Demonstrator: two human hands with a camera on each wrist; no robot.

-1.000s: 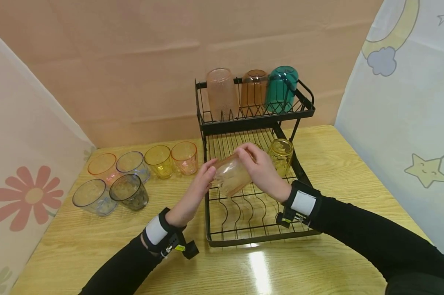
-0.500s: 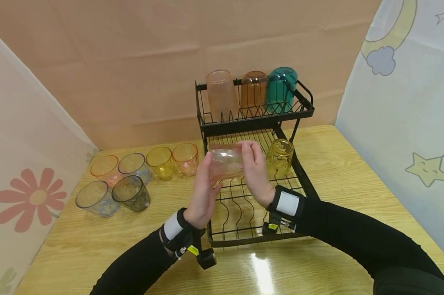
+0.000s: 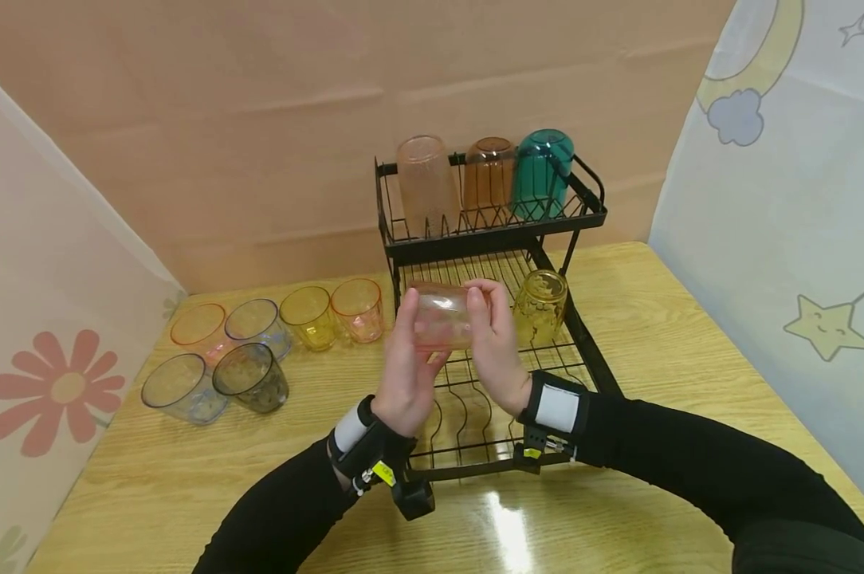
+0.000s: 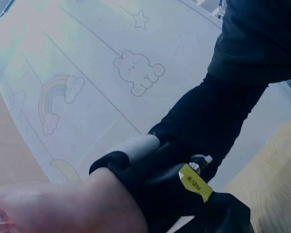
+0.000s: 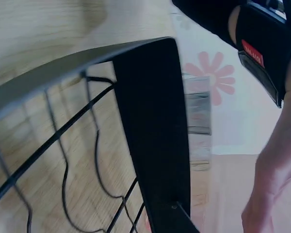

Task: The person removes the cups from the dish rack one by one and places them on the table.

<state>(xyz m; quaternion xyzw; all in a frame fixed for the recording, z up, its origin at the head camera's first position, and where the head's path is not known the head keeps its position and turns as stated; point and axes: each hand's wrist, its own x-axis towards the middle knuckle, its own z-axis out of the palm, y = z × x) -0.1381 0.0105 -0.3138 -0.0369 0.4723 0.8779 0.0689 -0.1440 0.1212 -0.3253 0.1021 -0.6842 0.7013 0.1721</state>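
Observation:
A clear pink glass [image 3: 442, 317] lies sideways in the air between both hands, over the lower tier of the black dish rack [image 3: 491, 470]. My left hand [image 3: 403, 371] holds its left end, thumb up along the side. My right hand [image 3: 496, 347] grips the right end, thumb and fingers on the wall. Behind the right hand, an upturned amber glass [image 3: 541, 311] stands on the lower tier. In the left wrist view a forearm and part of a hand [image 4: 63, 206] show, with a sliver of glass at the left edge.
On the upper tier stand an upturned pale pink glass [image 3: 426, 187], a brown glass [image 3: 489, 179] and a teal glass [image 3: 542, 175]. Several tinted glasses, including a grey glass [image 3: 251, 379] and a yellow glass [image 3: 310, 319], stand mouth up on the wooden table [image 3: 152, 478] at left.
The pink glass has turned from tilted to nearly level. My left hand has moved right and now holds its end; my right hand has shifted slightly left.

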